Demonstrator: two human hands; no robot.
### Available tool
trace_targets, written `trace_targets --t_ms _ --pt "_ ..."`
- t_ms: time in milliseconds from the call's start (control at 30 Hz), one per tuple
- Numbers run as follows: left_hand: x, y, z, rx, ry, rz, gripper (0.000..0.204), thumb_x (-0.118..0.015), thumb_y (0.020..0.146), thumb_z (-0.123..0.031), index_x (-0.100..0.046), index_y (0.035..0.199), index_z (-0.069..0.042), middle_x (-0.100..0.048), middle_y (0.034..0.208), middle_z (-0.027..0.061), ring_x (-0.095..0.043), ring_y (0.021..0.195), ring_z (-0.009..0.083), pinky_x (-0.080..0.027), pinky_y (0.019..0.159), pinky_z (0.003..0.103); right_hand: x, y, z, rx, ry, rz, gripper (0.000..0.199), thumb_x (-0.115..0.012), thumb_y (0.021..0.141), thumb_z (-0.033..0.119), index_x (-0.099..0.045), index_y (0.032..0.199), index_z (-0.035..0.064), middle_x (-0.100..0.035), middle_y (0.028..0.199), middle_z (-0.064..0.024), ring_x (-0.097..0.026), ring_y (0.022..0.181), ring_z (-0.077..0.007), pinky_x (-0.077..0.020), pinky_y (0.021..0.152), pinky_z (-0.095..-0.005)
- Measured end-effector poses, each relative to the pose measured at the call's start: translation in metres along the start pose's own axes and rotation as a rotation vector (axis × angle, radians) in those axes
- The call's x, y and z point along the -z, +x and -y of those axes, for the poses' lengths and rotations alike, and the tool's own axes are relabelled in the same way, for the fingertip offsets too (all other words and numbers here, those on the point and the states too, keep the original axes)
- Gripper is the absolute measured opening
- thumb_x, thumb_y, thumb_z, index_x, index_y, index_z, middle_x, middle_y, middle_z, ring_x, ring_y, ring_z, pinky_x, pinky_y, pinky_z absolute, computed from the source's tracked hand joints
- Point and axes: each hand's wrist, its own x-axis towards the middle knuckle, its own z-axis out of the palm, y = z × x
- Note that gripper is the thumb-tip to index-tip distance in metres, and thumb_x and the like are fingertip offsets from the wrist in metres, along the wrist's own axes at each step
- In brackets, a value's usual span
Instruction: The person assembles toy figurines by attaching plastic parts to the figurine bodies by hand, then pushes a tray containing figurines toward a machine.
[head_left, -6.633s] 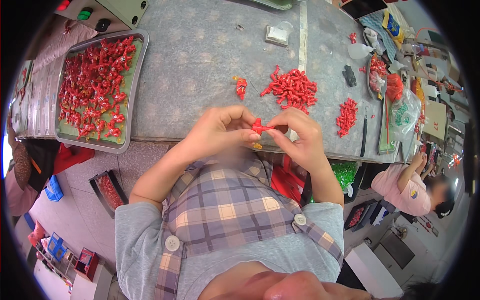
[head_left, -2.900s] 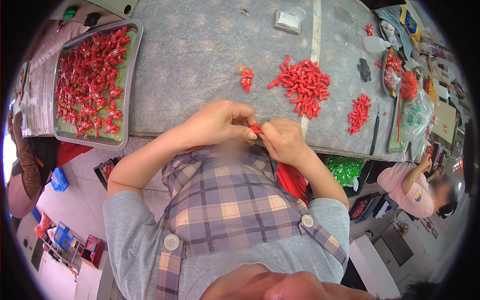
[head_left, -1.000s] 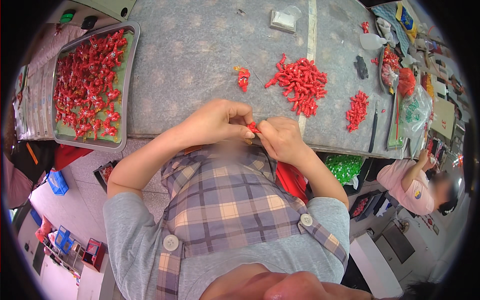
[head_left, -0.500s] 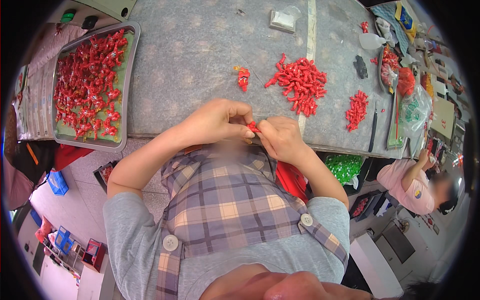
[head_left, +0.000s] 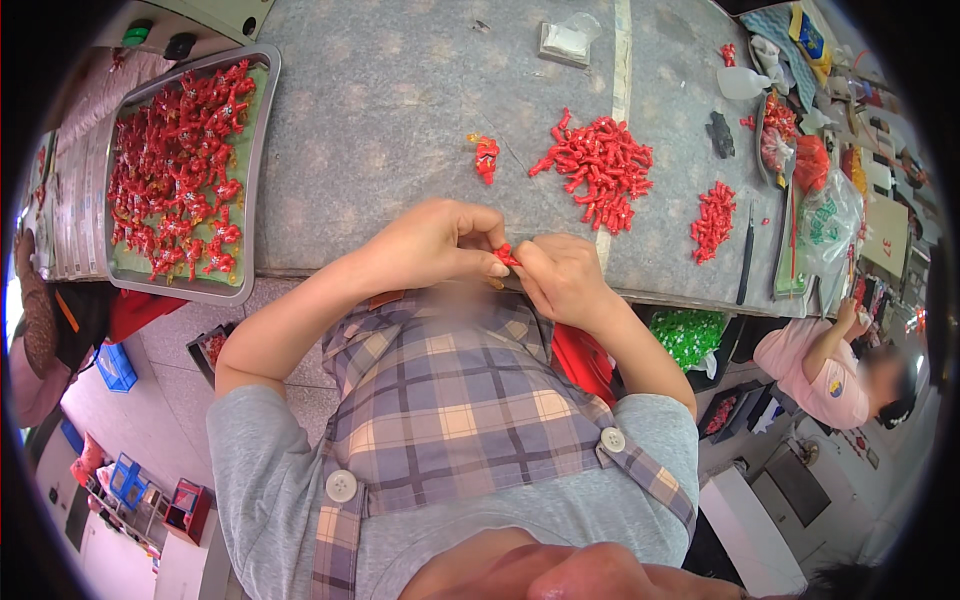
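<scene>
Fingertips of both hands are pinched together on one small red piece (head_left: 505, 254), right at the near edge of the grey table (head_left: 400, 110). The left hand (head_left: 435, 240) closes thumb and forefinger on it from one side, the right hand (head_left: 562, 277) clamps it from the other, knuckles nearly touching.

Just beyond the hands, a loose heap of red pieces (head_left: 600, 170) sits on the tabletop, with a smaller pile (head_left: 712, 220) to its right and a single red-and-yellow piece (head_left: 486, 157) to its left, each apart from the others.

Off to the left, a metal tray (head_left: 258, 150) with a green floor is packed with assembled red pieces (head_left: 180, 170). Far right, a clear bag (head_left: 820, 225) with green print lies beside a small dish of red parts (head_left: 778, 135). A small white packet (head_left: 566, 42) lies at the far edge.

Below the table edge a bin of green pieces (head_left: 688, 335) shows. Another person in a pink top (head_left: 815, 365) sits at lower right.
</scene>
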Motion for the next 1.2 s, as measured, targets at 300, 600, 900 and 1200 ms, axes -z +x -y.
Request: trace_targets --t_ms 300,600,900,1200 --pt "0.000 0.000 -0.002 0.014 -0.019 0.007 0.013 -0.067 0.076 -0.006 -0.058 0.082 0.001 -0.064 0.074 0.0043 -0.057 0.071 0.0072 -0.045 0.063 0.024 0.000 -0.001 0.000 -0.003 -0.003 0.000 0.016 -0.059 0.069 0.007 -0.044 0.070 0.0059 -0.044 0.052 -0.0064 -0.050 0.049 -0.0255 -0.0388 0.046 -0.0361" --pt "-0.007 -0.006 0.007 -0.093 0.030 -0.079 0.016 -0.067 0.073 -0.015 -0.058 0.080 -0.003 -0.062 0.069 0.0083 -0.060 0.064 0.0162 -0.044 0.059 0.029 0.002 0.001 0.004 0.025 -0.026 0.002 0.017 -0.060 0.069 0.007 -0.043 0.068 0.0067 -0.044 0.054 -0.0054 -0.050 0.050 -0.0232 -0.0391 0.047 -0.0349" --pt "-0.010 -0.010 -0.007 -0.499 0.410 -0.215 0.011 -0.064 0.073 -0.014 -0.059 0.079 -0.006 -0.060 0.073 0.0090 -0.059 0.069 0.0280 -0.045 0.058 0.036 0.017 0.004 0.005 0.201 -0.254 -0.088 0.017 -0.059 0.067 0.013 -0.042 0.064 0.0102 -0.038 0.056 -0.0005 -0.045 0.052 -0.0158 -0.0362 0.047 -0.0289" --pt "-0.014 -0.010 -0.011 -0.704 0.411 -0.396 0.016 -0.068 0.068 -0.009 -0.061 0.083 -0.005 -0.064 0.081 0.0064 -0.062 0.073 0.0236 -0.049 0.061 0.032 0.040 0.014 0.021 0.229 -0.421 -0.168 0.014 -0.061 0.070 0.017 -0.049 0.070 0.0097 -0.040 0.056 0.0016 -0.042 0.051 -0.0129 -0.0310 0.046 -0.0270"
